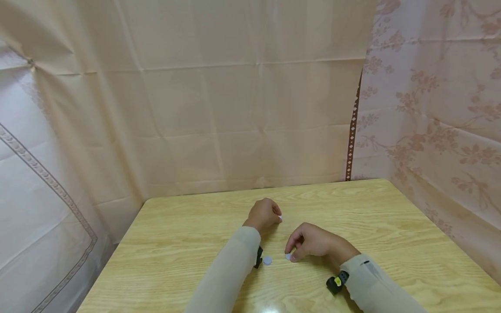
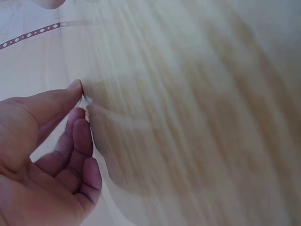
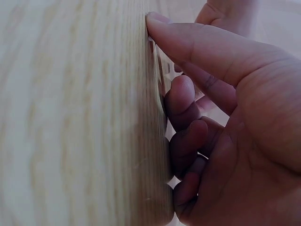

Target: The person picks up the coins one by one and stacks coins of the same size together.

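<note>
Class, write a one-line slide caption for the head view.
Two hands at a wooden table: left hand and right hand each pinch a small pale disc; a third disc lies between.

Three small pale discs [image 1: 267, 260], two hands [image 1: 264, 215], and one wooden table [image 1: 391, 226].

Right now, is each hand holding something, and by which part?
The left hand pinches a small white disc by its edge, at the fingertips. The right hand touches another disc on the table; a real hold cannot be told.
</note>
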`<state>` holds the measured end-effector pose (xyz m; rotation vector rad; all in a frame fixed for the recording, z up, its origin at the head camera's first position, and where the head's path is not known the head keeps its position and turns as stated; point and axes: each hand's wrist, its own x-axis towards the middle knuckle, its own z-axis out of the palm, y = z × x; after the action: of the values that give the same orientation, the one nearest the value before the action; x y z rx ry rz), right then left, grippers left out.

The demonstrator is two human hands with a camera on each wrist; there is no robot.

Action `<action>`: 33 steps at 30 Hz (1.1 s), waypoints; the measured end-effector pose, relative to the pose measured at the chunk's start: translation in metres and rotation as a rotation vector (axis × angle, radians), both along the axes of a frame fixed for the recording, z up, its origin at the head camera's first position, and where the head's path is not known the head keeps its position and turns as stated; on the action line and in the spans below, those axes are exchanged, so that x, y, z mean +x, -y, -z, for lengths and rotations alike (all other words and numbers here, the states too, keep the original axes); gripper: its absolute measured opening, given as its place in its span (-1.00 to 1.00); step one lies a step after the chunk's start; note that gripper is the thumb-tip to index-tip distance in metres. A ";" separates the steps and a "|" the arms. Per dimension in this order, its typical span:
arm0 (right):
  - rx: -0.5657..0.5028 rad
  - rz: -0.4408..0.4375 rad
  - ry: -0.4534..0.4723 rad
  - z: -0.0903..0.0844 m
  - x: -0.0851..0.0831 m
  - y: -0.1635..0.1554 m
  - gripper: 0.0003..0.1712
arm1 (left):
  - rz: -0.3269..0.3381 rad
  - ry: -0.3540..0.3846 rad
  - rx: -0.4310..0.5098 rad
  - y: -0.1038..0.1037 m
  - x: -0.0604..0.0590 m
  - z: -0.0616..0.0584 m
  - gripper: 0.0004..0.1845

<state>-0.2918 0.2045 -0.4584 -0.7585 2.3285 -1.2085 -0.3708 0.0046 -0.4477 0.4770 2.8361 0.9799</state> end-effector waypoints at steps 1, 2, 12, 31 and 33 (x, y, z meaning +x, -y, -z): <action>-0.001 -0.001 -0.001 0.000 0.000 0.000 -0.86 | 0.004 -0.003 0.005 0.001 0.000 0.000 -0.88; -0.002 0.000 0.000 0.000 0.000 0.000 -0.86 | 0.005 -0.003 0.007 0.001 0.001 0.000 -0.88; -0.008 0.002 0.009 0.001 0.001 0.001 -0.86 | 0.027 -0.030 -0.007 0.004 -0.001 0.004 -0.89; 0.000 -0.016 -0.017 0.000 -0.001 0.000 -0.87 | 0.099 -0.050 -0.001 0.006 0.001 0.003 -0.92; 0.003 -0.014 -0.019 0.000 -0.001 0.000 -0.87 | 0.108 -0.053 0.011 0.007 0.001 0.004 -0.93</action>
<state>-0.2926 0.2043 -0.4586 -0.7873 2.3355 -1.1962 -0.3699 -0.0020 -0.4520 0.6595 2.8180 0.9779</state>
